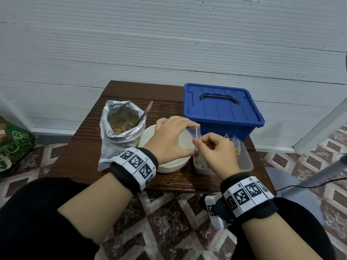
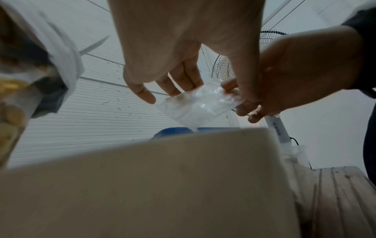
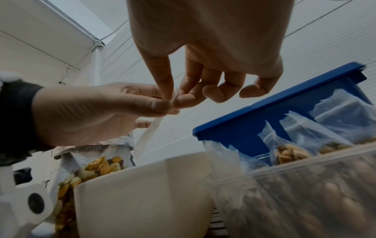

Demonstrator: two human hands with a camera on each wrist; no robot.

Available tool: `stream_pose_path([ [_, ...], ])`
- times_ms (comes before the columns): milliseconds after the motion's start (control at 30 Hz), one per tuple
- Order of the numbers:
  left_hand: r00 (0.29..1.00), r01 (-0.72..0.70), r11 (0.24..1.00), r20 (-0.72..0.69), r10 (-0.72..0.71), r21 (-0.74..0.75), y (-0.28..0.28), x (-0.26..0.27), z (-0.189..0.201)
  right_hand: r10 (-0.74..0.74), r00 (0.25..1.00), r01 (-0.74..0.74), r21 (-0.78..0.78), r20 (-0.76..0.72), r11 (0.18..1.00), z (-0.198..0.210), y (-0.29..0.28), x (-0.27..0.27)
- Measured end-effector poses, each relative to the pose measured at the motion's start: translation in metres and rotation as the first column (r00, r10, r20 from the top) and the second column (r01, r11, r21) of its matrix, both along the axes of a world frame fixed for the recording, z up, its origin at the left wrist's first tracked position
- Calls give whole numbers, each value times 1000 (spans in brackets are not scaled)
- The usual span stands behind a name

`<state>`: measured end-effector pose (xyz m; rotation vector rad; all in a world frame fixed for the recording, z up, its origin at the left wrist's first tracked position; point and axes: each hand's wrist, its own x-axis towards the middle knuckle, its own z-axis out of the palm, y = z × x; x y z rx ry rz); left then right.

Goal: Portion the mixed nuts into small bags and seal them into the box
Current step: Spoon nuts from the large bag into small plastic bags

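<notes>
Both hands pinch one small clear bag point(image 1: 195, 136) at mid-frame: the left hand point(image 1: 171, 139) grips its edge between thumb and fingers, and the right hand point(image 1: 217, 153) nips the near corner. The bag looks empty, held above the white bowl point(image 1: 169, 166). Just right, a clear tub point(image 1: 246, 162) holds several filled bags, their count unclear behind the right hand. Upper left stands one open foil nut bag point(image 1: 122, 122) with a spoon point(image 1: 145, 112). Upper right, the closed blue box point(image 1: 221, 109) overhangs the table edge point(image 1: 84, 128).
</notes>
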<state>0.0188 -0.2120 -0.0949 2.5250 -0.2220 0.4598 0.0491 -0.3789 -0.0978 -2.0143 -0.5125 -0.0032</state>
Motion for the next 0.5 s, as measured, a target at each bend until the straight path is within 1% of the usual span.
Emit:
stream_pose_path([
  [100, 998, 7, 1000, 59, -9, 27, 2, -1, -4, -3, 1000, 3, 23, -8, 1000, 1, 1, 0],
  [200, 997, 16, 997, 72, -22, 76, 1, -2, -5, -12, 999, 14, 62, -32, 998, 2, 2, 0],
  [333, 999, 9, 1000, 34, -10, 21, -2, -2, -2, -6, 999, 8, 45, -32, 999, 0, 1, 0],
  [433, 1000, 2, 1000, 20, -3, 25, -2, -2, -2, 3, 997, 4, 94, -77, 996, 1, 0, -1],
  [500, 1000, 5, 1000, 24, -5, 11, 0, -3, -2, -13, 994, 28, 136, -113, 990, 3, 0, -2],
])
